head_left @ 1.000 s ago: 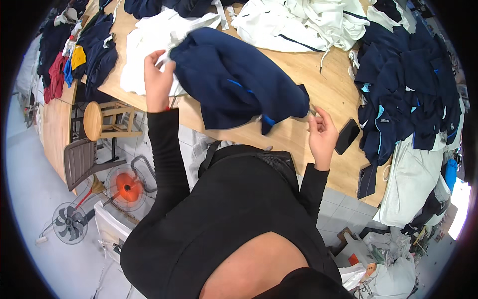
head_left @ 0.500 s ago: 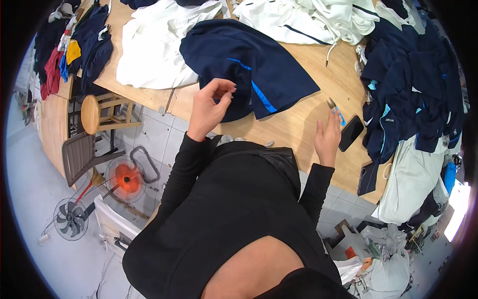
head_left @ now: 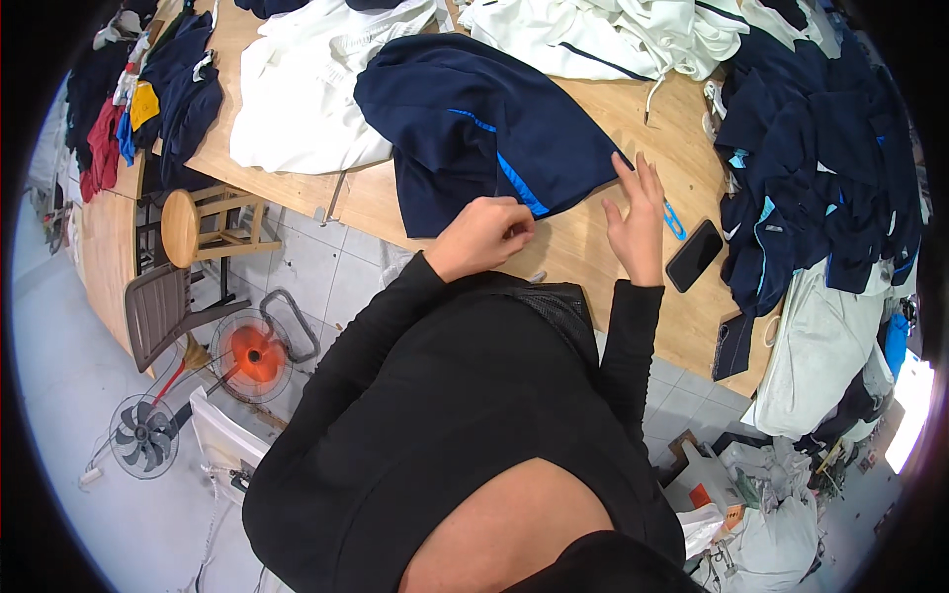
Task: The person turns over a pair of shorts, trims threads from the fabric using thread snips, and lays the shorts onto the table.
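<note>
A navy garment (head_left: 474,119) with a bright blue stripe lies spread on the wooden table (head_left: 583,262). My left hand (head_left: 484,235) is curled at its near hem, fingers and thumb pinched together on the cloth's edge. My right hand (head_left: 636,212) lies flat on the table with fingers apart, its fingertips touching the garment's right edge. Small blue snips (head_left: 674,219) lie just right of that hand, and a black phone (head_left: 694,255) lies beyond them.
A white garment (head_left: 297,94) lies left of the navy one, more white clothes (head_left: 613,30) at the back. A heap of navy clothes (head_left: 820,148) covers the table's right end. A round wooden stool (head_left: 181,225), a brown chair (head_left: 158,308) and two floor fans (head_left: 252,354) stand at the left.
The navy garment was held up in both hands and now lies flat on the table. My left hand moved right to the near hem. My right hand opened flat beside the garment.
</note>
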Action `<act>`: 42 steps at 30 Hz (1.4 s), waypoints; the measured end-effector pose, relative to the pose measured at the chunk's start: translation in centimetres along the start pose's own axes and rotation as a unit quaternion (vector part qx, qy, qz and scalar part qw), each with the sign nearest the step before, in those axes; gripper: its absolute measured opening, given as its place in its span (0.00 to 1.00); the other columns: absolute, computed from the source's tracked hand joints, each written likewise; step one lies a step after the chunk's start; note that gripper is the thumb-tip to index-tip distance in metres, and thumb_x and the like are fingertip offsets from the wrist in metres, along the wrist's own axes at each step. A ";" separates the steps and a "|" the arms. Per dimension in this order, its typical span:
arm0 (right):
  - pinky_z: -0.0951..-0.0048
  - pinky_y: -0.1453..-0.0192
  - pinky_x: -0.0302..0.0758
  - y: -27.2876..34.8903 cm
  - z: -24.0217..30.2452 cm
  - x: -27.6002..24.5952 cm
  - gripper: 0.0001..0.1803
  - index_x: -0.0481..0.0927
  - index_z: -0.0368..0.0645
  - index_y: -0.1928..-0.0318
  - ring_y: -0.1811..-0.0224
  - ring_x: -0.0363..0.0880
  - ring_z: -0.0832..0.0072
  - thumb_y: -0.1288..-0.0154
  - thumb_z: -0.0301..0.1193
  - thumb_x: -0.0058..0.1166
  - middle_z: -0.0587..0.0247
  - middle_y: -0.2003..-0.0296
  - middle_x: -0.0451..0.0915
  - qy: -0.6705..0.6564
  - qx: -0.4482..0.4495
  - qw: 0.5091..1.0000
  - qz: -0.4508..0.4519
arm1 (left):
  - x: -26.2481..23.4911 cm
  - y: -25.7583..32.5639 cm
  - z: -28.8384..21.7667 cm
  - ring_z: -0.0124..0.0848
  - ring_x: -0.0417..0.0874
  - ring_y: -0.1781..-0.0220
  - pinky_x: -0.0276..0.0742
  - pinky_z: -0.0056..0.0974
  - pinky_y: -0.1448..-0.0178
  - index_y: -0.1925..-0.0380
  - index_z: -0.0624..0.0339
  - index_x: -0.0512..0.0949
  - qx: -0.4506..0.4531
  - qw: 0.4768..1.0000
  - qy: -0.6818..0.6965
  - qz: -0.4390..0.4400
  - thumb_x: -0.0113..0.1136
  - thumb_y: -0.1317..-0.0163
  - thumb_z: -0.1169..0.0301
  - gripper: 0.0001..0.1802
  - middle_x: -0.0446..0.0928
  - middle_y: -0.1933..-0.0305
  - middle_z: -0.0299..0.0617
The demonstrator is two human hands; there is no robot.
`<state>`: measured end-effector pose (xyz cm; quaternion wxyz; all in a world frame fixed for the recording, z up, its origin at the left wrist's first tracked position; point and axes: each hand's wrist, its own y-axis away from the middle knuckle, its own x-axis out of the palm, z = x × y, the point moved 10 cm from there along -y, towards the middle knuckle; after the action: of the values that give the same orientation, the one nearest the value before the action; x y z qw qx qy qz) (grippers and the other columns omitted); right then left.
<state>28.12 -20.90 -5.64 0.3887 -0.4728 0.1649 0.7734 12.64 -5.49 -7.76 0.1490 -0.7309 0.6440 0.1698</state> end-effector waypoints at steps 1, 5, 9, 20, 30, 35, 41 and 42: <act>0.53 0.19 0.65 -0.2 -0.5 0.7 0.31 0.80 0.49 0.31 0.22 0.67 0.41 0.35 0.20 0.65 0.41 0.26 0.72 0.004 -0.011 1.000 -0.019 | 0.8 0.0 -0.4 0.38 0.86 0.69 0.80 0.40 0.63 0.63 0.64 0.86 0.020 1.000 -0.012 0.018 0.71 0.36 0.74 0.05 0.82 0.69 0.46; 0.51 0.27 0.73 0.2 -2.9 2.7 0.16 0.86 0.42 0.46 0.30 0.76 0.39 0.34 0.21 0.64 0.42 0.39 0.84 0.001 -0.012 0.997 -0.080 | 4.3 0.1 0.0 0.42 0.90 0.60 0.84 0.40 0.54 0.53 0.67 0.86 0.011 0.994 0.010 0.112 0.68 0.31 0.70 0.12 0.87 0.60 0.52; 0.56 0.40 0.81 0.0 3.0 -2.1 0.05 0.84 0.37 0.57 0.41 0.86 0.49 0.32 0.21 0.62 0.50 0.53 0.90 -0.199 0.034 0.974 -0.100 | 8.7 1.7 0.9 0.45 0.84 0.33 0.81 0.42 0.29 0.32 0.71 0.74 -0.224 0.785 0.516 0.261 0.61 0.21 0.56 0.30 0.82 0.36 0.59; 0.48 0.21 0.64 0.9 3.8 6.0 0.34 0.86 0.54 0.35 0.19 0.65 0.49 0.45 0.21 0.66 0.51 0.23 0.71 0.076 -0.085 0.989 0.099 | 12.9 1.7 3.9 0.43 0.83 0.32 0.80 0.43 0.25 0.41 0.66 0.75 -0.372 0.578 0.706 0.174 0.52 0.16 0.55 0.22 0.80 0.39 0.57; 0.58 0.33 0.68 -0.1 7.7 -1.4 0.17 0.90 0.45 0.52 0.49 0.87 0.60 0.40 0.19 0.59 0.59 0.56 0.91 -0.103 -0.083 0.987 -0.093 | 7.2 -0.8 -1.4 0.40 0.84 0.36 0.78 0.45 0.29 0.36 0.58 0.73 -0.259 0.575 0.769 0.105 0.46 0.16 0.45 0.28 0.82 0.41 0.52; 0.64 0.51 0.71 1.9 12.8 -8.8 0.21 0.91 0.43 0.55 0.66 0.80 0.66 0.52 0.14 0.67 0.64 0.69 0.83 -0.091 -0.152 0.945 -0.276 | -3.1 -2.1 -4.2 0.35 0.85 0.39 0.80 0.43 0.34 0.38 0.63 0.77 -0.050 0.726 0.669 -0.148 0.48 0.14 0.58 0.20 0.84 0.42 0.45; 0.66 0.55 0.73 3.1 16.5 -11.6 0.23 0.91 0.40 0.54 0.68 0.80 0.65 0.54 0.12 0.69 0.62 0.68 0.83 -0.105 -0.207 0.934 -0.273 | -7.7 -0.3 -8.3 0.29 0.88 0.43 0.91 0.39 0.41 0.33 0.66 0.73 -0.017 0.761 0.602 -0.241 0.62 0.27 0.85 0.23 0.85 0.43 0.43; 0.66 0.55 0.73 3.2 16.5 -11.5 0.23 0.91 0.40 0.54 0.68 0.80 0.65 0.54 0.12 0.69 0.62 0.68 0.83 -0.105 -0.206 0.934 -0.273 | -7.5 -0.3 -8.3 0.29 0.88 0.43 0.91 0.39 0.41 0.33 0.66 0.73 -0.017 0.761 0.602 -0.241 0.62 0.27 0.85 0.23 0.85 0.43 0.43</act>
<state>18.57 -17.80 12.14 0.4938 -0.4853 -0.1754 0.6999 12.52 -2.45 3.01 -0.2459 -0.8165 0.4004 -0.3354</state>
